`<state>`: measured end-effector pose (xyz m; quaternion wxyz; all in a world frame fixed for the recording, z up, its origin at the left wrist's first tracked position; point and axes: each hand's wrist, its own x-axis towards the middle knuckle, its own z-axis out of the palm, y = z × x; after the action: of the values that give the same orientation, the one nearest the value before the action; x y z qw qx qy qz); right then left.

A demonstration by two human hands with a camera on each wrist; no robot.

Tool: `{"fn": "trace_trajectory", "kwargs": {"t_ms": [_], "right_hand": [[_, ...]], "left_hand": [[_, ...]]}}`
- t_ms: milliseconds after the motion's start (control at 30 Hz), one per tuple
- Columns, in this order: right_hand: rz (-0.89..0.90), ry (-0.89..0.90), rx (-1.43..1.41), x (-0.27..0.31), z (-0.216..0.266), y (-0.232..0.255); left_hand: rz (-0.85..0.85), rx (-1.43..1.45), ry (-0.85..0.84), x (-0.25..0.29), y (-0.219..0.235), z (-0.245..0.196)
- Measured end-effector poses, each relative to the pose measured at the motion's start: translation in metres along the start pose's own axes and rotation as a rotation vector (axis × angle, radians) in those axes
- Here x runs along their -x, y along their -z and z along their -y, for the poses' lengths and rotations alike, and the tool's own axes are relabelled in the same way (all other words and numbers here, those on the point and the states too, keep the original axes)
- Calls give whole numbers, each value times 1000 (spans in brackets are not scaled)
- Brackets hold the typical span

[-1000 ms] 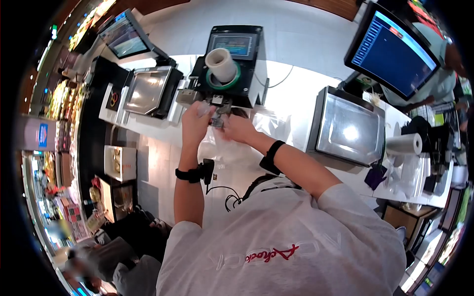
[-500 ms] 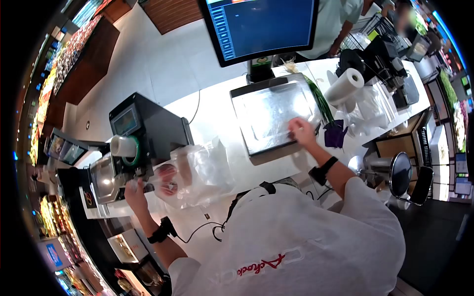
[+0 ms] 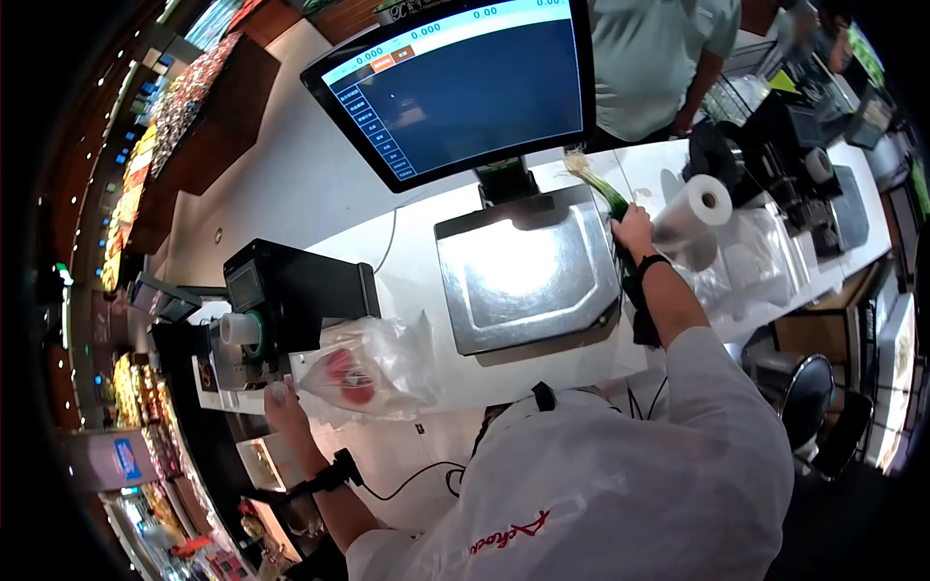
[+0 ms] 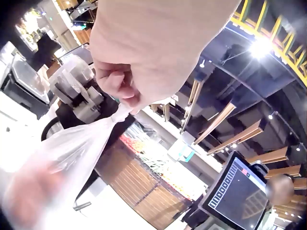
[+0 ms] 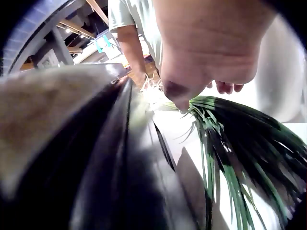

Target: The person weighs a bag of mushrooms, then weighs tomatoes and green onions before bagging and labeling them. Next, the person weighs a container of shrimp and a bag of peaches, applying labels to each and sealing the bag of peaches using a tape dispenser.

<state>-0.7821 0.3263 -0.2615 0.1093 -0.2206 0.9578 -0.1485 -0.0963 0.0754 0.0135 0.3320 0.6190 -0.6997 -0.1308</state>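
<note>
My left hand (image 3: 286, 409) pinches the gathered neck of a clear plastic bag (image 4: 81, 143). Something red inside the bag shows through, blurred in the left wrist view. The bag rests on the counter beside a black machine (image 3: 295, 295) with a small screen and a white roll (image 3: 239, 330). To the right, my right hand (image 3: 635, 232) grips a bunch of green onions (image 3: 605, 186) near its pale root end, along the scale's right side. Long green leaves (image 5: 249, 134) fan out past the hand in the right wrist view.
A flat metal weighing scale (image 3: 523, 300) occupies the middle of the white counter, with a large monitor (image 3: 465, 107) behind it. A roll of plastic bags (image 3: 693, 208) and loose clear bags (image 3: 751, 252) lie at the right. Across the counter stands a person (image 3: 649, 68).
My right hand has left the machine, moved right across the scale and taken hold of the green onions. My left hand stays by the machine with the bag. The head view has turned right.
</note>
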Motion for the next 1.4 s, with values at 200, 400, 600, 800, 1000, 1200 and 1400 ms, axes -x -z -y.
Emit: {"fn": "trace_trajectory", "kwargs": {"t_ms": [200, 400, 600, 800, 1000, 1200, 1400], "right_hand": [[142, -69, 84, -23, -7, -19], [25, -69, -178, -14, -6, -13], [-99, -37, -364, 46, -1, 49], [-240, -41, -360, 142, -39, 102], [-312, -66, -336, 244, -107, 128], [-303, -217, -317, 331, -157, 142], [-329, -325, -282, 379, -174, 147]], "left_hand": [[35, 334, 264, 43, 8, -121], [84, 590, 117, 76, 7, -228], [357, 850, -36, 90, -31, -300], [708, 991, -230, 104, -97, -386], [967, 1206, -239, 121, -182, -447], [1118, 1222, -213, 149, -266, -480], [1106, 1140, -172, 166, -354, -487]]}}
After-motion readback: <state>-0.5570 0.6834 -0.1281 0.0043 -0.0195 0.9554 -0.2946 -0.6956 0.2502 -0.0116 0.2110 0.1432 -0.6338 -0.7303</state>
